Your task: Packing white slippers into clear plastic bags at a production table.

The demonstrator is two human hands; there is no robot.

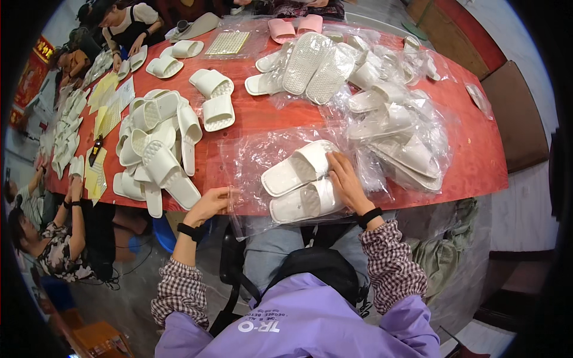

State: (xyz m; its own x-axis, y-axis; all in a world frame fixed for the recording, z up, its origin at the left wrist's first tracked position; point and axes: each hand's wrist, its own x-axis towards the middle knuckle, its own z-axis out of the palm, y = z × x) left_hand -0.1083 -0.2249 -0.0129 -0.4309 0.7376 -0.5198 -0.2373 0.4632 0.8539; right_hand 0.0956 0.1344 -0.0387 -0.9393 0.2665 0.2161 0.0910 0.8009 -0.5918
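A pair of white slippers [298,171] lies side by side in a clear plastic bag [246,156] at the table's near edge. My left hand [208,204] pinches the left edge of that bag, near its lower corner. Across the right ends of the slippers lies my right hand [348,184], its fingers wrapped over them and its thumb hidden. To the left is a loose heap of white slippers [156,134]. A pile of bagged white slippers [397,128] rises just right of my right hand.
Beyond stand loose slippers [213,98], pink slippers [295,27] and a yellow sticker sheet [227,43]. A black-and-yellow cutter [95,150] lies on yellow sheets at left. Co-workers [130,24] sit around the red table [477,143]. A blue bin [164,232] is below its edge.
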